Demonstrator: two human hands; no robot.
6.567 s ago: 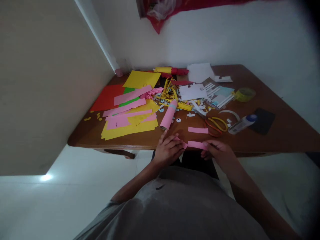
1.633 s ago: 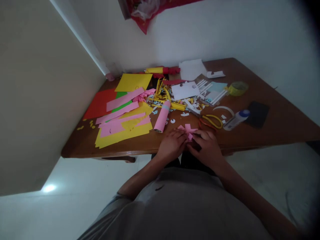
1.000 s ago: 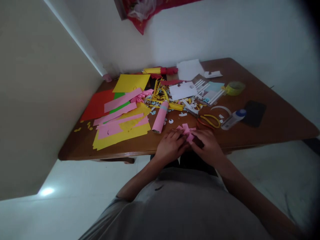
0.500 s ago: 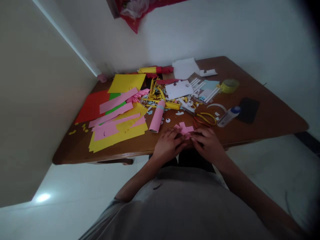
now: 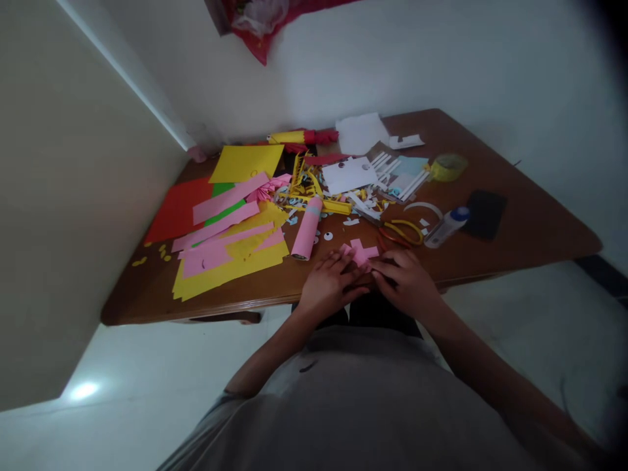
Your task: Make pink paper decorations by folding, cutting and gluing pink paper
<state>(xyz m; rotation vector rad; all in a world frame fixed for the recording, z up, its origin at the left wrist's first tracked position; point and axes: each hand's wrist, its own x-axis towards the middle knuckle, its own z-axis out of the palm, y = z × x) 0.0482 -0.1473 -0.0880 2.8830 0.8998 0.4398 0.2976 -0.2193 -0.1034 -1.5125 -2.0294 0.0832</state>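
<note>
A small pink paper piece made of crossed strips lies near the front edge of the brown wooden table. My left hand presses on its left side with fingers bent. My right hand holds its right side, fingers curled over it. The lower part of the piece is hidden under my fingers. A pink paper tube lies just left of my hands.
Yellow, pink, green and red paper sheets cover the table's left. Paper scraps pile up behind. Yellow-handled scissors, a glue bottle, a tape roll and a black phone lie to the right.
Earlier I held one long pink strip between my hands off the table edge. Now the strips form a crossed shape on the table, and both hands stay on it with small shifts.
</note>
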